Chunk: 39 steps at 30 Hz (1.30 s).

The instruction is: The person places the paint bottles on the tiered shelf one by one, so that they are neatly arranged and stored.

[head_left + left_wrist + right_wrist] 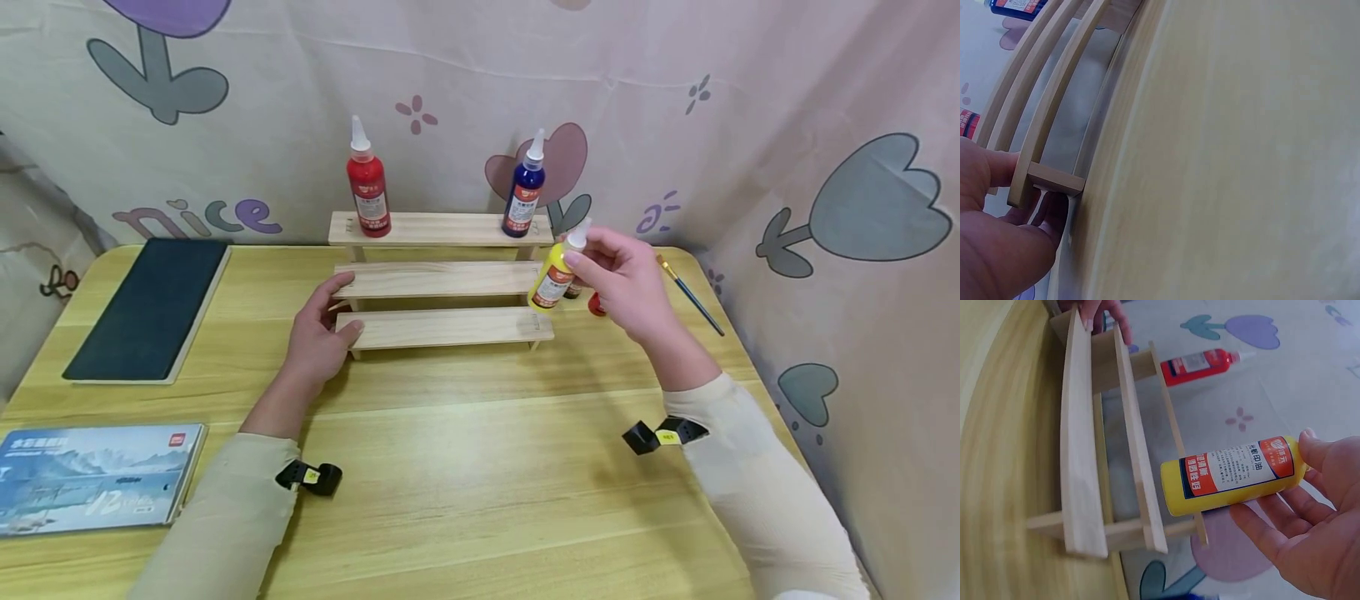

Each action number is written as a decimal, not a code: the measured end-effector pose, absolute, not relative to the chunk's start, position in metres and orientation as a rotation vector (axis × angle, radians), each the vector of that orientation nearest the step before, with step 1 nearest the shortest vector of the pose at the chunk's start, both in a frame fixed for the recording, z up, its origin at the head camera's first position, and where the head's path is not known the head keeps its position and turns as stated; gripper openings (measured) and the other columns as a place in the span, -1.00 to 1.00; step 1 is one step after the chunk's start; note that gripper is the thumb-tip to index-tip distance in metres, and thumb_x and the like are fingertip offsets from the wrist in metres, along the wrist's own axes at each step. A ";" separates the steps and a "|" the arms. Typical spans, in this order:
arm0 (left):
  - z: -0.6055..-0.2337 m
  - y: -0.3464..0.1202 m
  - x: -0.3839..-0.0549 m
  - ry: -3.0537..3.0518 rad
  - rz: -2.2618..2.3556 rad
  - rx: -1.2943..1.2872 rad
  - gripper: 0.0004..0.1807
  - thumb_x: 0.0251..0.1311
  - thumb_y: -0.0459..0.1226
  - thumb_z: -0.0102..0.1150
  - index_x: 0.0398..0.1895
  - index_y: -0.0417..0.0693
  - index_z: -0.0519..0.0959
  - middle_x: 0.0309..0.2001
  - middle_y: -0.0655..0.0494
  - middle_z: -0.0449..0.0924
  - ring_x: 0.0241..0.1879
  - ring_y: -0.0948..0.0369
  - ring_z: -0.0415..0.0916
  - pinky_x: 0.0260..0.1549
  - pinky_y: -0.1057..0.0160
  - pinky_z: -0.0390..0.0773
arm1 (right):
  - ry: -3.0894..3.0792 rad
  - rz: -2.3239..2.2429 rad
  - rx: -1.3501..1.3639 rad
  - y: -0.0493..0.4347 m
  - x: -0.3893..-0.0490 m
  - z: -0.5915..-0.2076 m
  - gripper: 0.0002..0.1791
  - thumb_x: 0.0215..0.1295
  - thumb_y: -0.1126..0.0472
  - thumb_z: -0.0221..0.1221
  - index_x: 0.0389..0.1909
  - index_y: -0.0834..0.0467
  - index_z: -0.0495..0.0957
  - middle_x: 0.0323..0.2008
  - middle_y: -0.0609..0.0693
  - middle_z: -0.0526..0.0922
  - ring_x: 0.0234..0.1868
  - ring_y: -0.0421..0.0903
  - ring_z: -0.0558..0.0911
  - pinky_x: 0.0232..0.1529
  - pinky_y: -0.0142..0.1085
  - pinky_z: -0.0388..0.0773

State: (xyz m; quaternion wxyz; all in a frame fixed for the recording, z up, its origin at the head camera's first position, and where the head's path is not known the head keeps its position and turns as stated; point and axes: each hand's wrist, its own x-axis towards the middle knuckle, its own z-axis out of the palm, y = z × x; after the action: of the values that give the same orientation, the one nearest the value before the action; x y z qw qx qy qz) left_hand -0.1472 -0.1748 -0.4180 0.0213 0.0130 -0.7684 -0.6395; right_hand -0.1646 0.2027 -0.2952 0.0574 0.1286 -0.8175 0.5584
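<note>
A three-tier wooden rack stands on the table. My left hand grips its left end, with the thumb on the lowest step and fingers reaching up to the middle one. In the right wrist view a yellow ink bottle with a printed label is pinched by my right hand, thumb on one side and fingers on the other. The head view has this bottle tilted over the rack's right end. On the top step, a red ink bottle stands at the left and a blue one at the right.
A small red object and a dark one lie partly hidden behind my right hand. Further right rests a paintbrush. At left are a dark notebook and a blue-covered pad. A printed curtain hangs behind the table.
</note>
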 end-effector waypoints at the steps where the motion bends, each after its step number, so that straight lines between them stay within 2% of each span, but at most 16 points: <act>1: -0.418 -0.175 -0.147 -2.381 -1.982 0.041 -0.21 0.27 -0.65 0.05 0.49 0.16 0.29 0.36 -0.13 0.28 0.30 -0.05 0.26 0.30 0.01 0.25 | -2.474 1.703 0.410 0.199 -0.166 -0.294 -0.70 0.38 0.26 0.26 0.07 0.28 0.62 -0.17 0.11 0.66 -0.21 -0.02 0.62 -0.16 -0.26 0.66; 9: -0.420 -0.175 -0.148 -2.368 -1.990 0.030 -0.21 0.26 -0.65 0.04 0.49 0.16 0.30 0.33 -0.14 0.30 0.28 -0.05 0.28 0.24 0.05 0.31 | -2.416 1.803 0.553 0.172 -0.176 -0.283 -0.74 0.37 0.31 0.25 0.02 0.33 0.61 -0.20 0.14 0.68 -0.23 0.00 0.64 -0.14 -0.15 0.67; 19: -0.421 -0.175 -0.149 -2.367 -1.976 0.030 -0.21 0.25 -0.66 0.05 0.48 0.14 0.31 0.33 -0.16 0.30 0.29 -0.06 0.28 0.30 0.02 0.26 | -2.357 1.883 0.666 0.137 -0.189 -0.277 -0.75 0.35 0.36 0.26 0.00 0.35 0.62 -0.19 0.11 0.69 -0.21 0.01 0.66 -0.15 -0.15 0.67; 24: -0.420 -0.175 -0.149 -2.359 -1.979 0.014 -0.21 0.24 -0.67 0.04 0.48 0.12 0.30 0.33 -0.16 0.30 0.29 -0.07 0.27 0.29 0.03 0.27 | -2.375 1.859 0.726 0.121 -0.198 -0.277 -0.76 0.35 0.32 0.28 -0.01 0.31 0.64 -0.20 0.11 0.68 -0.24 0.01 0.63 -0.15 -0.15 0.66; 39: -0.422 -0.176 -0.150 -2.334 -1.990 -0.001 -0.21 0.23 -0.67 0.06 0.48 0.11 0.30 0.32 -0.14 0.31 0.27 -0.04 0.28 0.32 0.02 0.23 | -2.367 2.054 0.766 0.065 -0.217 -0.282 -0.69 0.36 0.29 0.27 0.07 0.31 0.61 -0.10 0.06 0.70 -0.05 -0.05 0.67 -0.07 -0.20 0.64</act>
State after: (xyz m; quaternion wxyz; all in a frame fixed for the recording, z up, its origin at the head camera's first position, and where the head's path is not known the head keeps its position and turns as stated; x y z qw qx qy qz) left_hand -0.1501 -0.1755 -0.4216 0.0372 -0.0002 -0.7604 -0.6484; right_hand -0.2173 0.0647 -0.2822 -0.0423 0.2373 -0.7331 0.6360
